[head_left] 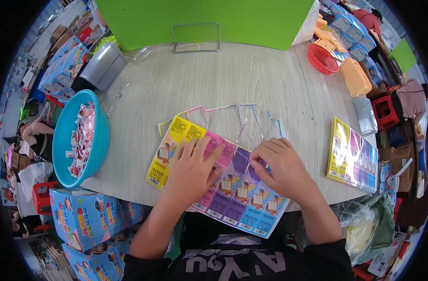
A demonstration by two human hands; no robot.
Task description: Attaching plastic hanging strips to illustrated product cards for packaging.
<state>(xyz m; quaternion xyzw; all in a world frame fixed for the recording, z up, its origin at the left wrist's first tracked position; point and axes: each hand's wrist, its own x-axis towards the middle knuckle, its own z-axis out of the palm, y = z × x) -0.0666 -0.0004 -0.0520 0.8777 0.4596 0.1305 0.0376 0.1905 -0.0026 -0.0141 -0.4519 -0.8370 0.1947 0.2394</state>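
Observation:
A printed sheet of yellow, pink, purple and blue panels (242, 215) lies at a slant at the table's near edge, partly past it. My left hand (195, 161) rests on its yellow and pink part, fingers spread and flat. Over the purple and blue part, my right hand (279, 164) has thumb and forefinger pinched together at what looks like a thin strip by the sheet's upper edge; its exact hold is partly hidden. Narrow coloured strips (223, 108) form a loose, bent outline beyond the sheet, running toward my right hand.
A turquoise basin (104, 140) with small packets stands left. A stack of similar sheets (352, 157) lies right, near a red basket (322, 59) and orange block (354, 77). A metal wire stand (195, 37) stands before the green panel (204, 18). Blue cartons (85, 218) sit lower left.

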